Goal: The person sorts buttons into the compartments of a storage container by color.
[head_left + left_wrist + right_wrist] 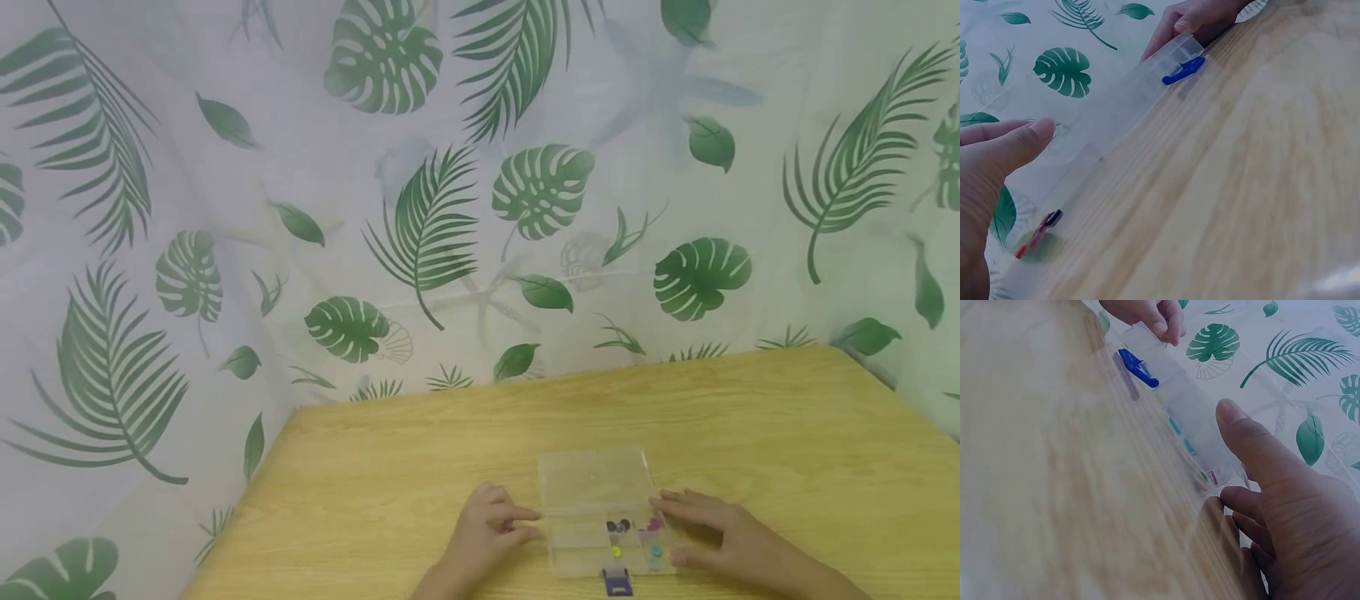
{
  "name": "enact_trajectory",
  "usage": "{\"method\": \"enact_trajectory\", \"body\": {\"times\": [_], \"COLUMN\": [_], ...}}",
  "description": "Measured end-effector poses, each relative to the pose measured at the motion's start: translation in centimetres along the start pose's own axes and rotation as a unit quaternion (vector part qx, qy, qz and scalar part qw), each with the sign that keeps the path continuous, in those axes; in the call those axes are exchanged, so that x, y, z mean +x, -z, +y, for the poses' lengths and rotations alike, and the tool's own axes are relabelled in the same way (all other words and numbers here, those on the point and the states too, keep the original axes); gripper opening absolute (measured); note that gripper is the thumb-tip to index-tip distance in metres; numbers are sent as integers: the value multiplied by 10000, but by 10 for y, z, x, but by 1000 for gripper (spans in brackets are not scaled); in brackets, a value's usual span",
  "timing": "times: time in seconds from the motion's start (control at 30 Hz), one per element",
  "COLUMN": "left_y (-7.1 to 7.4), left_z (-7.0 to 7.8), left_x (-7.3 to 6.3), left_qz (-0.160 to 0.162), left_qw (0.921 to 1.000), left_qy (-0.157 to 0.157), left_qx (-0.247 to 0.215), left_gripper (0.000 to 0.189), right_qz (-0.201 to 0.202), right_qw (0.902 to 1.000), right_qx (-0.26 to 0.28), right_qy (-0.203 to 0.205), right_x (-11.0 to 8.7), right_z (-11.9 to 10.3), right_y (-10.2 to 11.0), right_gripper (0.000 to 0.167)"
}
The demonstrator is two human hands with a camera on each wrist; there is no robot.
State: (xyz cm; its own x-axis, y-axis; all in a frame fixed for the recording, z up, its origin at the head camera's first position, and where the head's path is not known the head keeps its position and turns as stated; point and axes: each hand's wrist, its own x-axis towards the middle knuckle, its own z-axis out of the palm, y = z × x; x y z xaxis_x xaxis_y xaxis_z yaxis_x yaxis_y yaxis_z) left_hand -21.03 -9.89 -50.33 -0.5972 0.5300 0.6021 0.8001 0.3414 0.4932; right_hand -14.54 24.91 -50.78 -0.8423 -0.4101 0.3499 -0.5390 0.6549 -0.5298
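From the head, a clear box (576, 535) lies on the wooden table (375, 483), its lid (596, 477) laid back toward 12 o'clock, its blue clasp (618, 582) at 6. My left hand (487, 527) is at its 9 o'clock side and my right hand (712, 531) at 3, fingers extended to the edges, grasping nothing. Dark pieces (618, 526), a pink piece (652, 524), a yellow piece (617, 552) and teal pieces (656, 551) sit between the box's 1 and 5 o'clock.

From the left wrist, my left thumb (1030, 142) points toward the box; a small red-and-dark item (1039, 235) toward 8 o'clock defies identification.

From the right wrist, my right thumb (1254, 440) stands apart from the fingers beside the box, contact unclear. I judge the step as steadying the box; the next move likely calls for even, gentle pressure, lest the loose pieces spill.
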Motion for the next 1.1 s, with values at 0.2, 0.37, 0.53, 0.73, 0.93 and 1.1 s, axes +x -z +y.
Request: {"method": "enact_trajectory", "body": {"times": [0.2,0.37,0.53,0.73,0.93,1.1], "left_y": [13,23,26,27,27,27], "left_z": [-9,-16,-18,-17,-20,-21], "left_x": [-11,-18,-19,-21,-22,-22], "left_qz": [50,93,3,-399,-671,-806], "left_qw": [9995,9988,9984,9946,9915,9915], "left_qy": [251,307,460,955,1095,1019], "left_qx": [168,367,314,-98,-194,-8], "left_gripper": [18,19,19,17,20,21], "right_qz": [-75,4,68,-4,-42,-60], "right_qw": [9998,10000,9999,9999,10000,9999], "right_qx": [165,56,-94,-113,-8,-53], "right_qy": [-54,43,106,21,-29,-86], "right_x": [-1,-1,0,0,0,0], "right_z": [0,2,3,1,1,1], "right_y": [0,-1,-1,0,0,1], "right_gripper": [52,52,53,53,54,53]}}
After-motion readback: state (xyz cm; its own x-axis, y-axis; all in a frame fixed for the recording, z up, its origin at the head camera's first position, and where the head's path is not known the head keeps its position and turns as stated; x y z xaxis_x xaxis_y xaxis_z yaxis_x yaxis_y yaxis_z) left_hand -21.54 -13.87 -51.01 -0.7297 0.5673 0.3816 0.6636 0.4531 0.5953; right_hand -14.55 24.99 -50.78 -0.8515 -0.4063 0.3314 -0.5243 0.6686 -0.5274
